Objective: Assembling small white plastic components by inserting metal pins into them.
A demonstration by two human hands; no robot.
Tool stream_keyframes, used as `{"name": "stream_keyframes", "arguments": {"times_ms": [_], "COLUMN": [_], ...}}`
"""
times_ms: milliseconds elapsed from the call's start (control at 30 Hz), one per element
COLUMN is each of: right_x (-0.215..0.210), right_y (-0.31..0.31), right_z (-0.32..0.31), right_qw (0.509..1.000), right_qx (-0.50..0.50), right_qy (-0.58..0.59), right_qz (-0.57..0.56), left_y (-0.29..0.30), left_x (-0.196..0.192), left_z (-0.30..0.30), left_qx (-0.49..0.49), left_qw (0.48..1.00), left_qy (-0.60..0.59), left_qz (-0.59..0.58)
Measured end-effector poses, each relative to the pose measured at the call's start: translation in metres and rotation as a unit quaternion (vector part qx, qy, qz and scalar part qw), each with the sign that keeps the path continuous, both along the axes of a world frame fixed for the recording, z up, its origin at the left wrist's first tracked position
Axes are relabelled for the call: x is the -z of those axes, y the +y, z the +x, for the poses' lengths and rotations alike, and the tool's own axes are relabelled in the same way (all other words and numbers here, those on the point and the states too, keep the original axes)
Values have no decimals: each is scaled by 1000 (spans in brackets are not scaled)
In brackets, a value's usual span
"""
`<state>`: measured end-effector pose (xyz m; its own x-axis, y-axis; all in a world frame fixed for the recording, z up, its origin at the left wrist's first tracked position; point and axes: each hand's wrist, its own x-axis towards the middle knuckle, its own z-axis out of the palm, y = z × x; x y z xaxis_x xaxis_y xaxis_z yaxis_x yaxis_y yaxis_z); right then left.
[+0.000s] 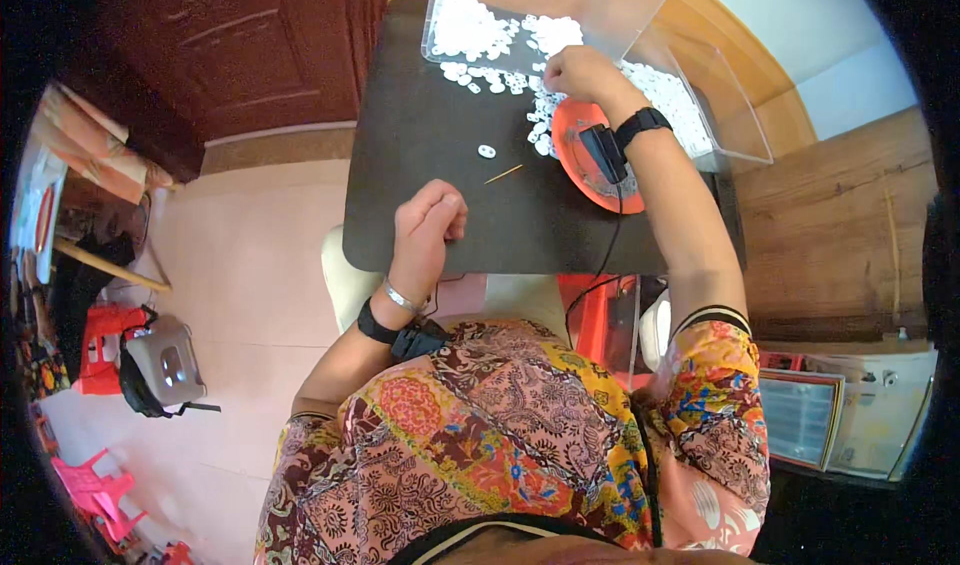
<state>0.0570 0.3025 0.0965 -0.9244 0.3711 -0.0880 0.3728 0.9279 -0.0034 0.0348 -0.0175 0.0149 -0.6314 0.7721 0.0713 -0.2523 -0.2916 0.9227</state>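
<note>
My left hand point(432, 223) rests at the near edge of the dark table, fingers curled in and thumb folded over; whatever it may hold is hidden. A single white oval piece with two dark holes point(486, 152) lies beyond it, beside a thin yellowish stick point(504, 175). Farther off, my right hand point(585, 73) is bent down at the loose white pieces point(488, 80), its fingers closed and their tips largely out of sight. Under my right wrist sits an orange-red dish point(574, 145) with small greyish bits in it.
Clear plastic bins point(612, 15) stand at the table's far side, with heaps of white pieces point(470, 25) around and in them. A black cable point(612, 240) runs from my right wrist over the table's near edge. A wooden panel point(820, 225) borders the right.
</note>
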Motion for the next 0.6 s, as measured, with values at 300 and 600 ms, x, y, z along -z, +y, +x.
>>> {"name": "stream_keyframes", "arguments": {"times_ms": [300,600], "right_x": [22,10], "right_y": [-21,-26], "right_z": [-21,-20], "right_qw": [988,982], "right_qx": [-106,-189], "right_qy": [-49,-2], "right_qz": [98,0], "left_y": [2,7], "left_x": [3,-1], "left_z": [6,11], "left_qx": [-49,-95], "left_qw": [998,994], "left_qy": [34,37], "left_qz": [-30,-34]}}
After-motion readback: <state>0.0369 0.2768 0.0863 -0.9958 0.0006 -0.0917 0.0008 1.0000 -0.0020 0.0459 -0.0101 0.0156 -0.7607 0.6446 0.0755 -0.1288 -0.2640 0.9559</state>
